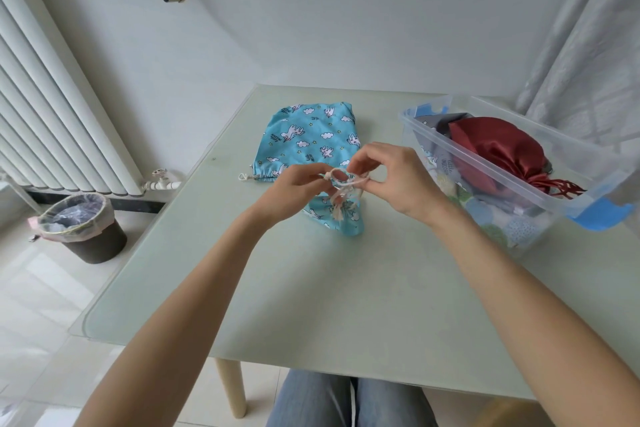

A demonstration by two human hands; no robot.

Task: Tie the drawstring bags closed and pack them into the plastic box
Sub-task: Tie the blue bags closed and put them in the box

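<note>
Holding the cream drawstring (341,180) between both hands, you have it looped above the pale green surface (311,288). Your left hand (294,191) has its fingers (320,177) pinched on the cord at the left of the loop; your right hand (391,177) has its fingers (363,184) pinched on the cord at the right, the other digits curled above. The cord runs down to the gathered neck of a blue unicorn-print bag (341,218), which lies partly lifted beneath your hands, its frayed cord ends hanging at the neck. A second blue unicorn-print bag (308,135) lies flat on the surface just beyond, its mouth toward you and a knotted cord end at its left corner. The clear plastic box (512,156) with blue clips stands at your right on the surface, open, holding a red satin bag (498,152) on top of other patterned bags. A lined bin (83,225) stands on the floor at left, near a white radiator (52,107).
</note>
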